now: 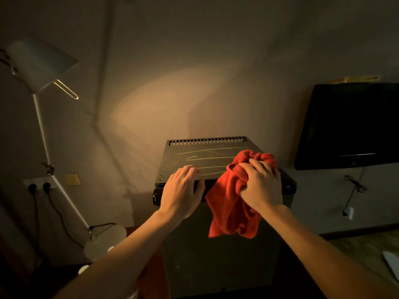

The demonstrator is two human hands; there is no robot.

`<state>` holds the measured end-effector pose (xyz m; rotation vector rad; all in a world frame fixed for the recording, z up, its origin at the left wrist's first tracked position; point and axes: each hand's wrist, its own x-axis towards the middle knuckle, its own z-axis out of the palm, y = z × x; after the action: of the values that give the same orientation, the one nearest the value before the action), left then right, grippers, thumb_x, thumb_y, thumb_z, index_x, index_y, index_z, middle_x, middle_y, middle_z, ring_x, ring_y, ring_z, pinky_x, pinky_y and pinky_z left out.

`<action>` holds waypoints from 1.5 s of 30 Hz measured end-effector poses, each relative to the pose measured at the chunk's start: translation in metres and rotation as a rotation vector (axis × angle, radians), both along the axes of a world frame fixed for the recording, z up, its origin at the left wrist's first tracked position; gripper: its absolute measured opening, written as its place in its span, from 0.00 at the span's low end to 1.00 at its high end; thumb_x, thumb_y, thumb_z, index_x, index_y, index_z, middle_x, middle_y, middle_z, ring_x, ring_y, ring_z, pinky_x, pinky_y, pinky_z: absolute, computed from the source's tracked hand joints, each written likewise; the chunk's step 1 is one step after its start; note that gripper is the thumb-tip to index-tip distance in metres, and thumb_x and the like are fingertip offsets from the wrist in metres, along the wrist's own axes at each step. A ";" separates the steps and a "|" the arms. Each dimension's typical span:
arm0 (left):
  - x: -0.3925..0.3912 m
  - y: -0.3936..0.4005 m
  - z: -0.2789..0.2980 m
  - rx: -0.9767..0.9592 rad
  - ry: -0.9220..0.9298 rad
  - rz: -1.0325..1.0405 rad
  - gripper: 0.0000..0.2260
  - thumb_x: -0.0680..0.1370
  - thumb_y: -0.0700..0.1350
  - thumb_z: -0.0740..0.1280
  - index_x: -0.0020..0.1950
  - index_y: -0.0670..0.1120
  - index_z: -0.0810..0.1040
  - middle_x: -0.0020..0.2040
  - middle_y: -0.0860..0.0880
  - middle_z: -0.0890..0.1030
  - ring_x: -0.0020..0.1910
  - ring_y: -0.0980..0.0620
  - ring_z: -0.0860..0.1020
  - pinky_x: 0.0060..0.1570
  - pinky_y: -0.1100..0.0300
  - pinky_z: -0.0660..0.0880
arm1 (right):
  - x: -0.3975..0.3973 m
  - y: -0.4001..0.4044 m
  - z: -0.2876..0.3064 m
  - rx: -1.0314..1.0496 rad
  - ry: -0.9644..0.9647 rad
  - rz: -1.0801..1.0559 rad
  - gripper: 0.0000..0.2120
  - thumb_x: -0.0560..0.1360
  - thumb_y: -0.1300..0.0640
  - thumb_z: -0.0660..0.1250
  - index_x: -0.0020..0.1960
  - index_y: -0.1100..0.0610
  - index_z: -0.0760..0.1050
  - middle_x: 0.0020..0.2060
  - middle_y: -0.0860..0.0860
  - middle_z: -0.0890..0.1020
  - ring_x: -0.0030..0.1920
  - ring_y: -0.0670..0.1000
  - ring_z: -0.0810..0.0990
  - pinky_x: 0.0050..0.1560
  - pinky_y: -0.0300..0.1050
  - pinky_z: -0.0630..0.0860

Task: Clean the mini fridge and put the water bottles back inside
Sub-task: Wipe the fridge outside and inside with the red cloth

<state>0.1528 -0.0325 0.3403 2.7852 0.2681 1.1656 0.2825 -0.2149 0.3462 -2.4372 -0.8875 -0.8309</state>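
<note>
Dim room, warm lamp light; mini fridge (pixel 216 244) stands centre frame agst wall, door closed, vent slots along rear of top; streak lines visible across top panel. Left hand (pixel 181 190) laid flat on front-left edge of fridge top, fingers straight & together, nothing held. Right hand (pixel 260 186) bunched round red cloth (pixel 233 203) at front-right of top, fingers curled into the fabric; part of cloth on the top, rest hangs down over door front. Water bottles: can't make any out for certain. White floor lamp (pixel 41 65) at left, shade tilted; wall sockets (pixel 38 186) w/ two black plugs beside its pole. Dark TV (pixel 349 126) on wall at right, cable hanging below it.
</note>
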 end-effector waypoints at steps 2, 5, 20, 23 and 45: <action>0.010 0.002 0.002 -0.046 0.028 0.035 0.12 0.80 0.52 0.61 0.57 0.47 0.78 0.55 0.49 0.80 0.52 0.50 0.78 0.49 0.56 0.75 | 0.009 0.007 0.003 -0.052 0.096 0.012 0.23 0.65 0.44 0.58 0.57 0.47 0.77 0.59 0.47 0.79 0.63 0.55 0.74 0.63 0.59 0.69; 0.021 0.005 0.004 -0.104 0.088 0.081 0.12 0.80 0.54 0.59 0.50 0.49 0.77 0.50 0.51 0.80 0.48 0.50 0.78 0.45 0.55 0.75 | 0.016 0.025 0.009 -0.123 0.165 0.080 0.22 0.66 0.46 0.59 0.58 0.47 0.76 0.59 0.47 0.79 0.64 0.54 0.73 0.63 0.57 0.68; 0.076 0.005 0.020 -0.143 0.143 0.207 0.11 0.77 0.50 0.61 0.51 0.48 0.80 0.50 0.50 0.81 0.50 0.46 0.79 0.44 0.54 0.74 | 0.063 0.069 0.031 -0.372 0.359 0.348 0.24 0.74 0.43 0.60 0.67 0.50 0.69 0.68 0.52 0.72 0.70 0.57 0.66 0.68 0.60 0.65; 0.095 0.002 0.020 -0.148 0.144 0.166 0.09 0.79 0.50 0.62 0.51 0.48 0.80 0.50 0.50 0.81 0.51 0.46 0.79 0.46 0.52 0.76 | 0.090 0.059 0.032 -0.383 0.413 0.284 0.24 0.74 0.44 0.60 0.68 0.50 0.69 0.69 0.51 0.70 0.70 0.57 0.65 0.69 0.60 0.63; 0.082 0.099 0.027 -0.186 0.142 0.051 0.17 0.81 0.59 0.54 0.55 0.51 0.77 0.55 0.51 0.81 0.54 0.49 0.77 0.49 0.56 0.72 | 0.059 0.190 0.028 -0.503 0.379 0.154 0.26 0.78 0.47 0.61 0.74 0.47 0.60 0.74 0.51 0.64 0.75 0.58 0.57 0.70 0.70 0.55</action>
<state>0.2346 0.0661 0.3670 2.7139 0.4391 0.9024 0.3418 -0.0254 0.3745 -2.7580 -1.2197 -0.0770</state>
